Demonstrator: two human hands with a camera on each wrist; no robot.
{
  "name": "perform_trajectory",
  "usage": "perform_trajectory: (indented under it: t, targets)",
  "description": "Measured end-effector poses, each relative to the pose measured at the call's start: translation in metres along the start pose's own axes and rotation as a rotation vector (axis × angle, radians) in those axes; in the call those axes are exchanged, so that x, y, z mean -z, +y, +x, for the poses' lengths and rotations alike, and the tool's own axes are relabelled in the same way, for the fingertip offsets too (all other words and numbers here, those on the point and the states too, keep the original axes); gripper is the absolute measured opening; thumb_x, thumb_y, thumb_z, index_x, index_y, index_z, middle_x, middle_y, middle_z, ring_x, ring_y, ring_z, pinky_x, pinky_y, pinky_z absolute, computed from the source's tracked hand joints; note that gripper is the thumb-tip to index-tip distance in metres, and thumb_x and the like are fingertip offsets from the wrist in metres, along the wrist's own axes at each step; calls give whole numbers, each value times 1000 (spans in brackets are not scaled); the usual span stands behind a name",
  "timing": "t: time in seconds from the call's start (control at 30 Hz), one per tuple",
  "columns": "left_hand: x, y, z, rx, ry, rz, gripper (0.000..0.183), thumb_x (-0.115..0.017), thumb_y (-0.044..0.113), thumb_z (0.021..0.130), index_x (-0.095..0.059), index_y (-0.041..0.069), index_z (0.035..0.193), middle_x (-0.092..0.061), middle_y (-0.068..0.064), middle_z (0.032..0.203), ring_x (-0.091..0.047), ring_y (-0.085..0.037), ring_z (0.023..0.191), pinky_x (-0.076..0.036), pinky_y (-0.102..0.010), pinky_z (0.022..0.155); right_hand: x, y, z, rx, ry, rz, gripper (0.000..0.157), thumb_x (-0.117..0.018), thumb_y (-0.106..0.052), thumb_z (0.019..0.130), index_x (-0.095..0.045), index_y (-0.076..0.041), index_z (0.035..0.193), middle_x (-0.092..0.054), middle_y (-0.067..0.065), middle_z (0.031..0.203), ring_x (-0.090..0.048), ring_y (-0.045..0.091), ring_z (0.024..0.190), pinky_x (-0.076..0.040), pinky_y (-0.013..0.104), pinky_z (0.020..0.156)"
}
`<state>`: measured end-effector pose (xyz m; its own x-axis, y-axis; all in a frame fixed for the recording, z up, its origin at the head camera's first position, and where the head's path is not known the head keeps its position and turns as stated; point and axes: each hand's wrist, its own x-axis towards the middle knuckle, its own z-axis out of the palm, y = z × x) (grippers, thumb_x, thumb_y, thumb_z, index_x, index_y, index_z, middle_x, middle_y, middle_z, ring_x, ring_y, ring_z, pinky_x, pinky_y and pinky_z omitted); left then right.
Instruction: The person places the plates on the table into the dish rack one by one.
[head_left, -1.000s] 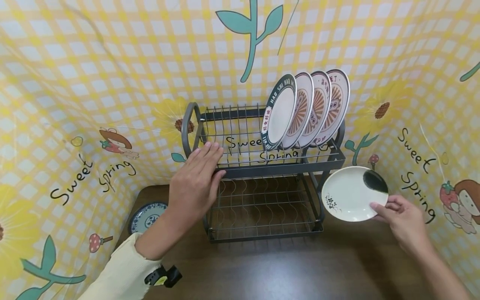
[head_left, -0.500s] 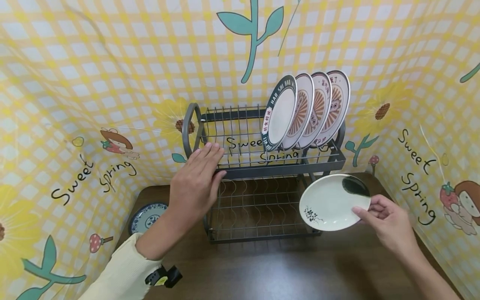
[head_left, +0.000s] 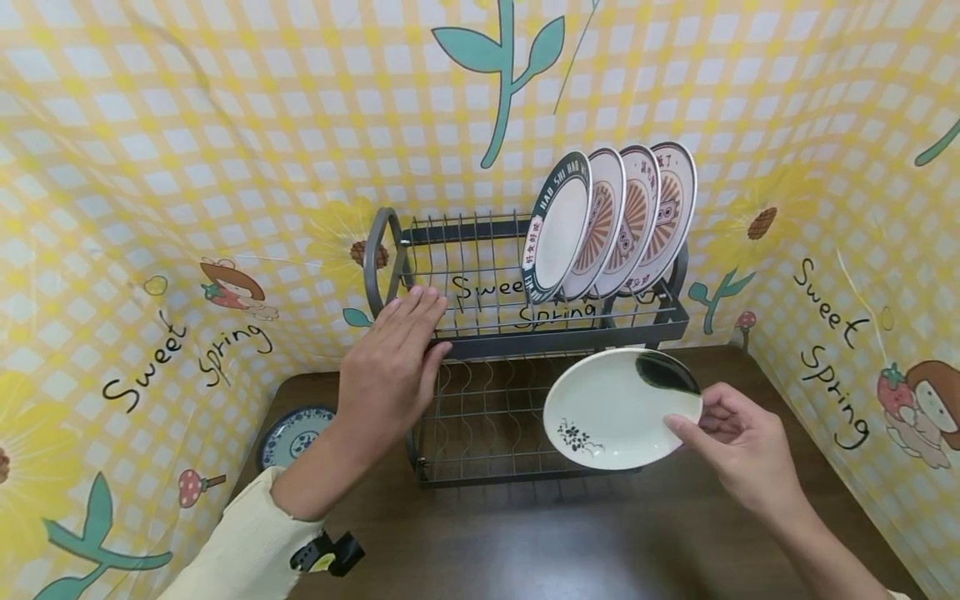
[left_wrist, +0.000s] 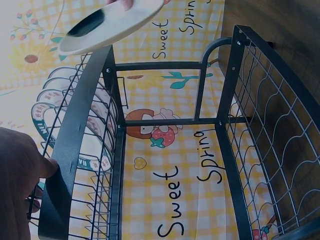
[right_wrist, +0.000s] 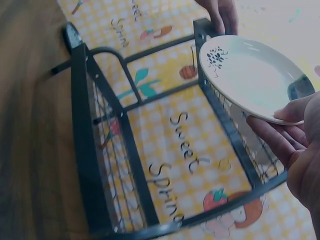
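Note:
My right hand (head_left: 742, 446) pinches the right rim of an oval white plate (head_left: 615, 417), thumb on its face and fingers behind. The plate has a dark green patch and a small dark flower sprig. It hangs tilted in front of the lower tier of a grey two-tier dish rack (head_left: 555, 339), below the upper rail. My left hand (head_left: 390, 375) holds the rack's upper front rail near its left end; in the left wrist view its thumb (left_wrist: 49, 167) lies on the rail, with fingers behind it. Several round plates (head_left: 557, 237) stand upright at the upper tier's right.
A blue-and-white patterned plate (head_left: 288, 433) lies on the brown table (head_left: 525, 542) left of the rack, partly behind the left forearm. Yellow checked cloth (head_left: 225, 167) hangs behind and at both sides.
My right hand has carried the oval plate leftward and slightly down, from beside the rack to in front of its lower tier. The left hand has stayed on the rail.

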<state>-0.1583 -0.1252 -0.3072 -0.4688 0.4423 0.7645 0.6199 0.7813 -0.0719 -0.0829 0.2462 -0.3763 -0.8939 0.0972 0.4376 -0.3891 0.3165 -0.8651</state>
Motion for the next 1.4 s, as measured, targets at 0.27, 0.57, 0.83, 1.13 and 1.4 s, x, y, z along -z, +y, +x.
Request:
perform_trajectory:
  t: [0.27, 0.57, 0.83, 1.13, 1.4]
  targets:
    - [1, 0, 0, 1, -6, 1, 48, -75, 13, 93, -62, -3, 137, -65, -20, 137, -62, -35, 131, -48, -47, 115, -25, -24, 7, 132, -18, -11, 23, -78, 16, 78, -60, 3, 87, -73, 1, 78, -70, 3, 66, -61, 19, 58]
    - [1, 0, 1, 9, -8, 5, 50, -78, 13, 91, -63, -3, 136, -65, -20, 137, -62, -35, 132, -47, -47, 116, -53, -53, 21, 334, 58, 27, 26, -76, 22, 72, -60, 6, 84, -68, -6, 78, -67, -1, 64, -58, 14, 55]
    - [0, 0, 0, 12, -14, -3, 50, -78, 14, 91, -63, -2, 136, -65, -20, 137, -62, -34, 131, -48, -48, 115, -71, -86, 42, 387, 241, 132, 15, -70, 20, 77, -59, 14, 85, -63, -4, 76, -59, 2, 61, -52, 11, 53]
    - [2, 1, 1, 10, -11, 0, 48, -75, 13, 93, -62, -3, 137, -65, -21, 137, -61, -35, 132, -47, -47, 116, -89, -121, 75, 433, 478, 138, 14, -65, 10, 82, -53, 17, 82, -60, -2, 72, -58, 5, 60, -53, 13, 53]
    - [2, 1, 1, 10, -14, -3, 49, -76, 13, 93, -62, -3, 137, -65, -20, 137, -61, -34, 132, -48, -47, 115, -109, -132, 100, 564, 585, -123, 6, -61, 4, 82, -58, 9, 81, -66, 14, 71, -66, 15, 63, -53, 8, 59]
